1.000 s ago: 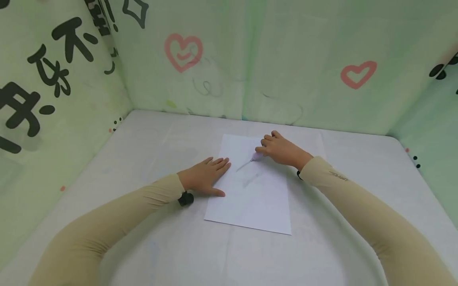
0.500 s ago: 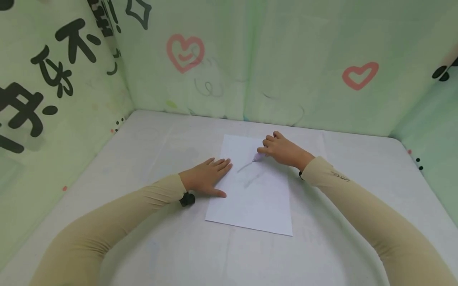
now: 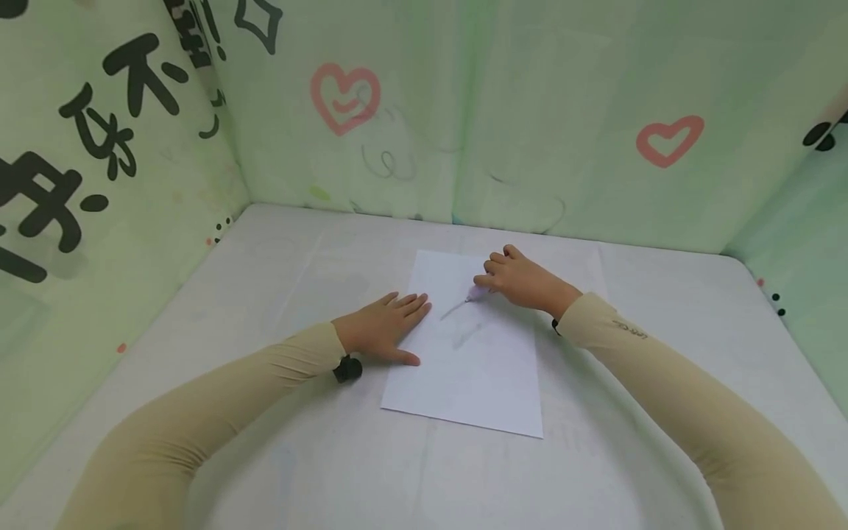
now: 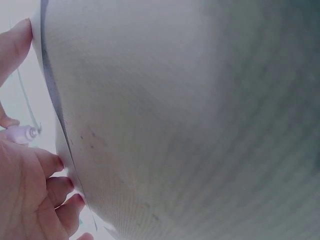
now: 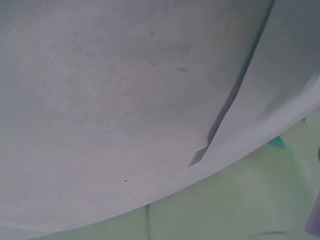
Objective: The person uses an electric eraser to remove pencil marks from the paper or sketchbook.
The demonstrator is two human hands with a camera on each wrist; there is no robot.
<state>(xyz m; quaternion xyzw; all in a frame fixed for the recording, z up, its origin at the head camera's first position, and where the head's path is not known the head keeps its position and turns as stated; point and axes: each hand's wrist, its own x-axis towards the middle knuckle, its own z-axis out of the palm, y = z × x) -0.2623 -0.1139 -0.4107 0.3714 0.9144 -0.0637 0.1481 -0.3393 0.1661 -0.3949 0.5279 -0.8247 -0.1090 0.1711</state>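
A sheet of white paper [image 3: 464,397] lies on the table in the head view. My left hand [image 3: 384,327] rests spread over its left edge, fingers straight and thumb apart. Near the top right of the sheet, my right hand [image 3: 523,280] grips a lilac pen [image 3: 478,293], its tip pointing down-left at the paper. A thin grey line [image 3: 453,310] runs from the tip toward the left hand, with a faint grey smudge [image 3: 467,336] below it. The left wrist view shows the pen's [image 4: 21,134] narrow tip; the right wrist view catches only its lilac end [image 5: 313,220].
The white-covered table [image 3: 318,471] reaches back to a green curtain [image 3: 543,132] printed with hearts, and more printed cloth [image 3: 159,235] closes off the sides. A black wrist strap piece [image 3: 347,369] sits under the left wrist.
The right hand and pen shift slightly back and forth along the grey line. The left hand stays put on the paper; the head view drifts a little.
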